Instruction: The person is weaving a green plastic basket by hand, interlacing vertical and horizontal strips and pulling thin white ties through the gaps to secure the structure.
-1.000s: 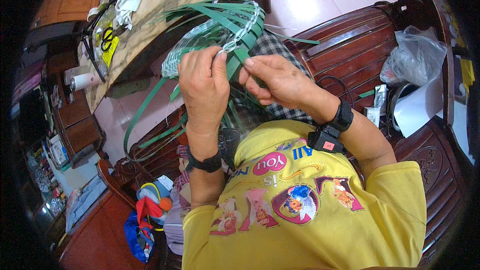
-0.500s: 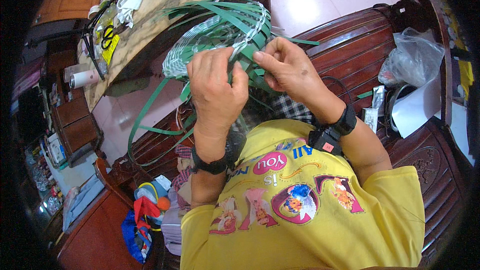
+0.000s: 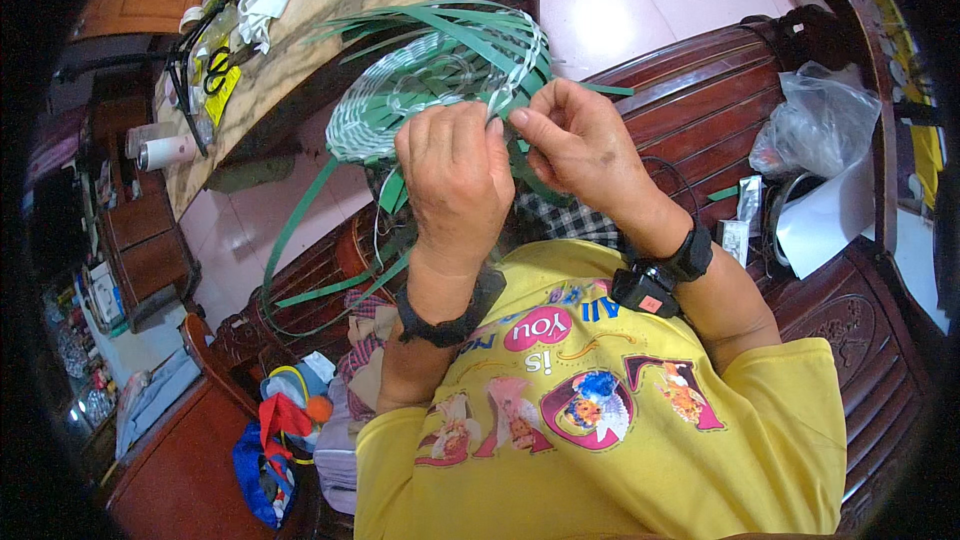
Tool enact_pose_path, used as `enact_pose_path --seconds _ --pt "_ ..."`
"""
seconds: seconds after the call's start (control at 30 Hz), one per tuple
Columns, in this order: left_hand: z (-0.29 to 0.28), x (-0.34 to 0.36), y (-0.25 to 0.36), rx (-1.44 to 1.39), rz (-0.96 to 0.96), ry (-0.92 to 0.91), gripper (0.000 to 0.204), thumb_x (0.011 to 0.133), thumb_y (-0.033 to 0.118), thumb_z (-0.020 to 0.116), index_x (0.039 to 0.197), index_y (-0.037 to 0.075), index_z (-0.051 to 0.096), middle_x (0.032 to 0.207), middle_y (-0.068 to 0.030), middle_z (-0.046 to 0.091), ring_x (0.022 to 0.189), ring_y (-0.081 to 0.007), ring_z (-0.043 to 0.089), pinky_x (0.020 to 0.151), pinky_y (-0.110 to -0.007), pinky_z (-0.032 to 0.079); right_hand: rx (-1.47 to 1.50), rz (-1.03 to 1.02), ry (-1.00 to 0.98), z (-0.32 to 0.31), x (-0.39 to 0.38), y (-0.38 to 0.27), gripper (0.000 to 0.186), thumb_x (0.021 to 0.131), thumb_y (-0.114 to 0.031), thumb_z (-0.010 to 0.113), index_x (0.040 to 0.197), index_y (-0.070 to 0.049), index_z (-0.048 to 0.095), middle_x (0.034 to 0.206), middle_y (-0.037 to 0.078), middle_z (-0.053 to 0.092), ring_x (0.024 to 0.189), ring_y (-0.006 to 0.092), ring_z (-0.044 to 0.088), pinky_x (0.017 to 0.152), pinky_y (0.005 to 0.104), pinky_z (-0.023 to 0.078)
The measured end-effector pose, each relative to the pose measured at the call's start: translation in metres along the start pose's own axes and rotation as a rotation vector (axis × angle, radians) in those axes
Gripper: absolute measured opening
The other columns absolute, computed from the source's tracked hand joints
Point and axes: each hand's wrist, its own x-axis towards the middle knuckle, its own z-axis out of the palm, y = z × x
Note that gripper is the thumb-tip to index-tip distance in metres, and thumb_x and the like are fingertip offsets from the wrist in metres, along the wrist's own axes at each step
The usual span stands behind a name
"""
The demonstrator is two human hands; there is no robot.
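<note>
A round basket (image 3: 385, 105), woven from green flat strips and thinner whitish strands, tilts in front of me with its inside partly showing. Long loose green strips (image 3: 290, 225) trail from it to the lower left, and others fan out over its far side. My left hand (image 3: 460, 175) is closed at the near rim, thumb and fingers pinching the weave. Beside it my right hand (image 3: 580, 145) is closed too, thumb against bent forefinger on a green strip at the same rim. The fingertips of both hands nearly meet, hiding the exact spot they grip.
A marble-topped table (image 3: 330, 5) lies beyond the basket, bearing black scissors (image 3: 216, 70), a white cloth (image 3: 272, 0) and a white cup (image 3: 168, 152). On the dark wooden bench (image 3: 690, 90) at right sit a clear plastic bag (image 3: 820, 120) and white paper (image 3: 830, 225).
My left hand has shifted slightly right, closer to my right hand, and its thumb has closed in against the rim. The loose strips at the left swing a little.
</note>
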Motion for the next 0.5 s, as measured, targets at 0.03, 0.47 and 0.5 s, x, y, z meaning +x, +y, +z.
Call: enact_pose_path --seconds 0.03,0.47,0.5 --pt "-0.001 0.001 0.003 0.001 0.01 0.005 0.015 0.081 0.005 0.067 0.095 0.002 0.062 0.092 -0.0124 0.065 0.089 -0.0322 0.06 0.082 -0.042 0.044 -0.111 -0.158 0.055 0.0 0.001 0.001 0.024 0.092 -0.02 0.064 0.083 -0.001 0.053 0.058 0.005 0.055 0.046 0.0099 0.05 0.041 0.0265 0.039" --pt "0.002 -0.006 0.0 -0.059 -0.047 0.055 0.016 0.08 0.005 0.07 0.092 0.004 0.061 0.089 -0.0113 0.064 0.086 -0.0311 0.061 0.08 -0.042 0.044 -0.239 0.006 -0.021 -0.008 -0.006 -0.012 0.026 0.093 -0.022 0.064 0.081 0.0 0.056 0.054 0.005 0.056 0.045 0.0099 0.052 0.039 0.0266 0.039" --pt "0.002 -0.006 0.0 -0.07 -0.055 0.055 0.017 0.079 0.005 0.07 0.093 0.004 0.06 0.088 -0.0111 0.063 0.087 -0.0311 0.06 0.082 -0.042 0.044 -0.24 0.003 -0.02 -0.008 -0.005 -0.013 0.026 0.093 -0.022 0.064 0.081 0.0 0.056 0.054 0.005 0.056 0.045 0.0099 0.052 0.039 0.0266 0.039"
